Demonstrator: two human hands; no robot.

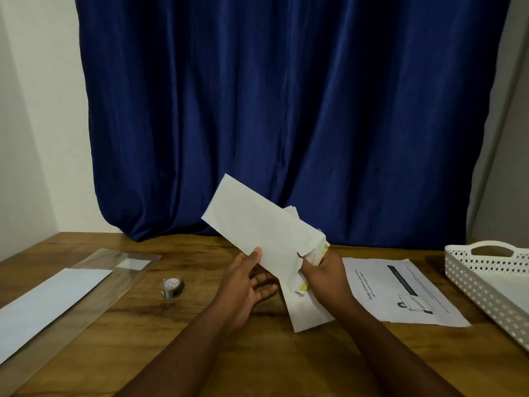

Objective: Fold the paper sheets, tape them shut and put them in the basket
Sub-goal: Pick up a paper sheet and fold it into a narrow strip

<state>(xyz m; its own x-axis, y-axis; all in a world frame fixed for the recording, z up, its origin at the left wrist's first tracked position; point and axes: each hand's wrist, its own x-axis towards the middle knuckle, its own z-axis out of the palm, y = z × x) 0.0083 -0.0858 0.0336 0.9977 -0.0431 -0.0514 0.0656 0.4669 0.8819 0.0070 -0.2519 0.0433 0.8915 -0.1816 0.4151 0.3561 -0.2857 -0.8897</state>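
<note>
A folded white paper (252, 222) is held up above the wooden table (177, 339), tilted with its far end up to the left. My right hand (326, 273) grips its lower right end, together with a yellow-edged bit of paper. My left hand (246, 279) lies open under the paper's lower edge, its thumb touching that edge. Another folded white paper (309, 313) lies on the table under my right hand. A small tape roll (171, 287) sits left of my left hand. The white perforated basket (486, 282) stands at the right edge.
A printed sheet (406, 290) lies flat between my right hand and the basket. At the left a clear plastic sleeve (114, 285) holds a white sheet (51, 305). A dark blue curtain (286, 110) hangs behind the table's far edge.
</note>
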